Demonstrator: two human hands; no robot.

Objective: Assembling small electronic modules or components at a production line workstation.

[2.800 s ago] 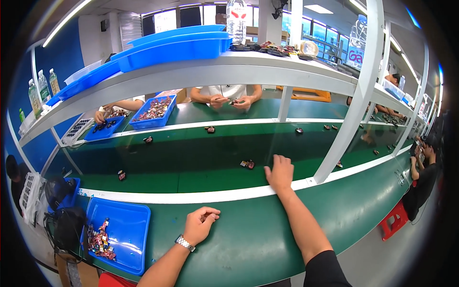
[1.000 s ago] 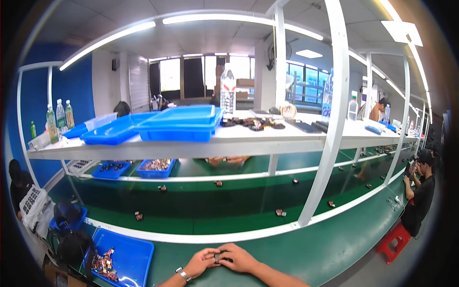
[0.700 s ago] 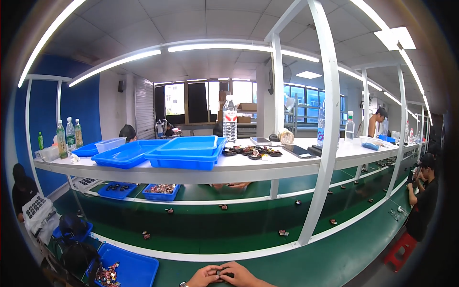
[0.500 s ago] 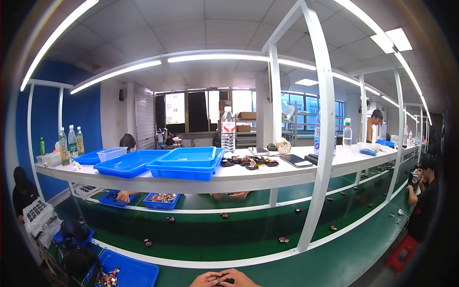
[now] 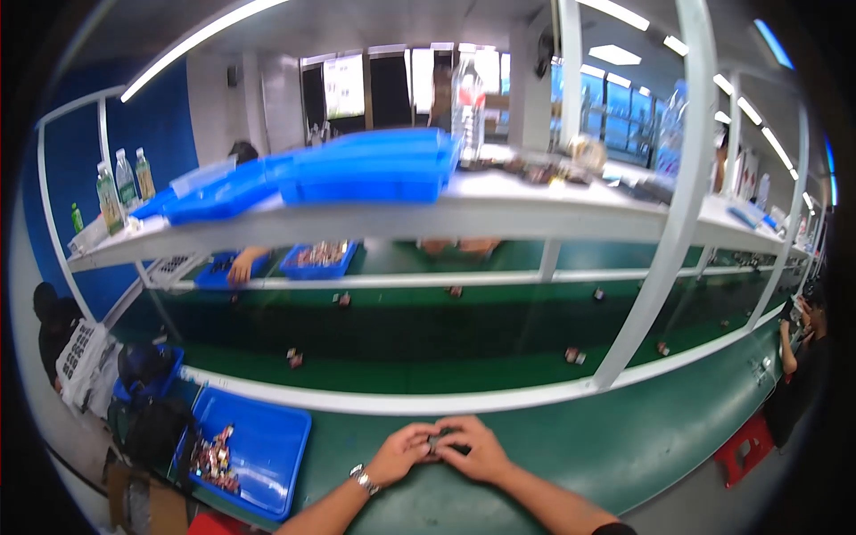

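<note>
Over the green bench top, my left hand (image 5: 401,455) and my right hand (image 5: 479,453) meet with fingertips together. Pinched between them is a small dark piece (image 5: 434,445), mostly covered by my fingers; its kind cannot be made out. A metal-band watch (image 5: 364,480) circles my left wrist. To the left of my hands, a blue plastic tray (image 5: 299,446) holds a heap of small reddish and gold parts (image 5: 217,464).
Beyond a white rail (image 5: 499,406), small parts (image 5: 575,356) lie spaced along a dark green belt (image 5: 419,343). A white post (image 5: 655,276) rises at right. Overhead, a shelf carries blue trays (image 5: 366,174) and a bottle (image 5: 467,107). A co-worker's hand (image 5: 242,266) reaches into another tray.
The view has tipped downward, so shelf, belt and tray sit higher in the picture. My forearms now show, and both hands still hold the small piece together.
</note>
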